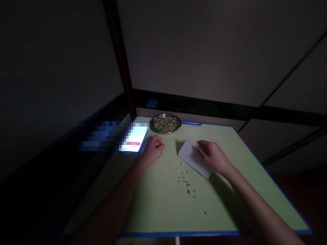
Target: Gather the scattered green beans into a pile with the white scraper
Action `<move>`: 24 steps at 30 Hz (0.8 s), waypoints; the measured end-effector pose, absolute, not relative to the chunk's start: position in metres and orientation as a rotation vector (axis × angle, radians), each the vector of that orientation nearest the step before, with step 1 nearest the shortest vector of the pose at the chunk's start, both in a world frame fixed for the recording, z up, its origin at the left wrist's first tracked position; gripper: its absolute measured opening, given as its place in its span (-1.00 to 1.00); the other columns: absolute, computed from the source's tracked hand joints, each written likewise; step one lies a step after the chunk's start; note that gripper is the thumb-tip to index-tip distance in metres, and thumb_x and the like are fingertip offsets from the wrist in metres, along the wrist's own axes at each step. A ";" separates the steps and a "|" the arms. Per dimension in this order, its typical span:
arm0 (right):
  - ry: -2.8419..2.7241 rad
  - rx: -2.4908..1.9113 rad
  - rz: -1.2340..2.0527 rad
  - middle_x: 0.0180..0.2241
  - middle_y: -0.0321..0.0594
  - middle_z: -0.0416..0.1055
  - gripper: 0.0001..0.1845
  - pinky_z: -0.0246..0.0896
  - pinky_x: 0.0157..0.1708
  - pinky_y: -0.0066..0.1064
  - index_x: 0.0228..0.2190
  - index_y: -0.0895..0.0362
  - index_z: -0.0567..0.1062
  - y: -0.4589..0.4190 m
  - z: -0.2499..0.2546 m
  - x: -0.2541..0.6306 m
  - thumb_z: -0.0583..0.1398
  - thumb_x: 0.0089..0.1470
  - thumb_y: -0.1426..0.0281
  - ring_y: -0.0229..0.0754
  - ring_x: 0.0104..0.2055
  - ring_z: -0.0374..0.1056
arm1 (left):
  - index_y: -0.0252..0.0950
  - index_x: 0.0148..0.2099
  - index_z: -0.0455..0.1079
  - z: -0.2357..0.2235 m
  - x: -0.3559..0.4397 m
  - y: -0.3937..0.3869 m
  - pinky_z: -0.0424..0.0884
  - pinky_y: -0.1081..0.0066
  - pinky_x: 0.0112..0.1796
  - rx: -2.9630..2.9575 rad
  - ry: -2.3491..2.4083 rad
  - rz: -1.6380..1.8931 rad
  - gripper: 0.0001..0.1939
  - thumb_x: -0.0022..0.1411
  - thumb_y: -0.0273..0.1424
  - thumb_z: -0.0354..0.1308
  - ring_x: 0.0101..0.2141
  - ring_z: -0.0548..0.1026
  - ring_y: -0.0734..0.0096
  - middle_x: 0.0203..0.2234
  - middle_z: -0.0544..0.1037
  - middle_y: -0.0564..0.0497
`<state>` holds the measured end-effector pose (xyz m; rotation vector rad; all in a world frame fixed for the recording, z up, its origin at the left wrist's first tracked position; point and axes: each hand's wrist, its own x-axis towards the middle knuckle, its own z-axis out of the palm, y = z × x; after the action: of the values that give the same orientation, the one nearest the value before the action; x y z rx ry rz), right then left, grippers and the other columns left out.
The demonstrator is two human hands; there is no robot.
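A folded piece of white paper (192, 157) is pinched in my right hand (214, 156), tilted with its lower edge close to the table. Small greenish beans or seeds (187, 183) lie scattered on the tabletop to the left of and below the paper. My left hand (154, 148) is closed, its fingers curled together above the table; whatever it may hold is too small or hidden to make out. Just beyond my left hand stands a round metal bowl (166, 124) with many of the same greenish seeds in it.
The pale green table (158, 207) has a blue rim. At its left edge a bright phone or tablet screen (134, 137) glows, partly pixelated. Dim walls (204, 51) rise behind and to the left. A blue strip (190, 123) lies along the far edge.
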<state>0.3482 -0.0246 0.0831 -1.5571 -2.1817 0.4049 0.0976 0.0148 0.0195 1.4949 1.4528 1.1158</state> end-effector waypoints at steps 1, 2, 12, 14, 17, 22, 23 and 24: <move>-2.167 -1.564 0.404 -0.38 -0.12 0.56 -0.73 0.18 -0.38 -0.42 -0.27 0.12 0.53 -0.023 0.082 0.349 0.06 0.19 0.30 -0.14 -0.39 0.43 | -0.21 -0.41 0.11 0.019 0.097 0.015 0.12 0.55 -0.66 1.496 1.448 1.117 -0.87 -0.02 -0.49 0.02 -0.69 0.28 0.55 -0.69 0.29 0.22; -2.153 -1.576 0.395 -0.37 -0.12 0.56 -0.74 0.18 -0.37 -0.42 -0.27 0.11 0.53 -0.021 0.080 0.350 0.06 0.19 0.29 -0.14 -0.38 0.43 | -0.21 -0.40 0.11 0.019 0.097 0.015 0.12 0.55 -0.66 1.497 1.441 1.120 -0.87 -0.02 -0.49 0.02 -0.69 0.28 0.55 -0.69 0.29 0.22; -2.241 -1.481 0.320 -0.40 -0.19 0.53 -0.75 0.11 -0.41 -0.44 -0.20 0.09 0.49 -0.016 0.096 0.338 0.07 0.21 0.28 -0.18 -0.41 0.38 | -0.19 -0.38 0.10 0.026 0.094 0.016 0.12 0.53 -0.67 1.466 1.430 1.174 -0.85 0.02 -0.46 0.05 -0.75 0.25 0.55 -0.74 0.29 0.23; -2.339 -1.398 0.290 -0.39 -0.21 0.52 -0.77 0.10 -0.40 -0.44 -0.19 0.08 0.48 -0.017 0.101 0.328 0.07 0.22 0.30 -0.20 -0.41 0.37 | -0.19 -0.37 0.11 0.031 0.091 0.015 0.13 0.51 -0.67 1.465 1.501 1.241 -0.85 0.04 -0.42 0.06 -0.75 0.25 0.54 -0.75 0.29 0.23; -2.486 -1.316 0.191 -0.38 -0.21 0.53 -0.76 0.09 -0.39 -0.41 -0.16 0.06 0.48 -0.019 0.105 0.313 0.06 0.22 0.34 -0.21 -0.40 0.37 | -0.17 -0.34 0.14 0.036 0.085 0.014 0.12 0.50 -0.65 1.436 1.601 1.359 -0.87 0.06 -0.38 0.06 -0.73 0.25 0.52 -0.75 0.26 0.23; -2.686 -1.195 0.097 -0.33 -0.20 0.56 -0.66 0.13 -0.36 -0.34 -0.09 0.01 0.52 -0.025 0.104 0.301 0.06 0.16 0.44 -0.17 -0.39 0.40 | -0.17 -0.34 0.20 0.035 0.079 0.017 0.08 0.50 -0.63 1.397 1.701 1.476 -0.87 -0.01 -0.42 0.07 -0.68 0.23 0.52 -0.73 0.22 0.22; -2.725 -1.155 0.118 -0.31 -0.20 0.57 -0.64 0.15 -0.35 -0.32 -0.08 -0.01 0.53 -0.026 0.104 0.300 0.06 0.15 0.46 -0.16 -0.37 0.42 | -0.18 -0.36 0.20 0.034 0.079 0.017 0.08 0.51 -0.63 1.405 1.709 1.505 -0.87 -0.02 -0.42 0.08 -0.68 0.23 0.52 -0.73 0.22 0.22; -2.763 -1.106 0.153 -0.29 -0.21 0.58 -0.61 0.16 -0.34 -0.30 -0.08 -0.02 0.54 -0.029 0.103 0.300 0.06 0.14 0.48 -0.15 -0.36 0.43 | -0.18 -0.38 0.20 0.033 0.079 0.018 0.08 0.51 -0.62 1.415 1.707 1.532 -0.88 -0.03 -0.42 0.09 -0.68 0.22 0.52 -0.73 0.22 0.22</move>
<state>0.3002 -0.0290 0.1035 -1.1061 -2.7634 0.1531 0.0786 0.0183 0.0335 1.4152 1.7067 1.5319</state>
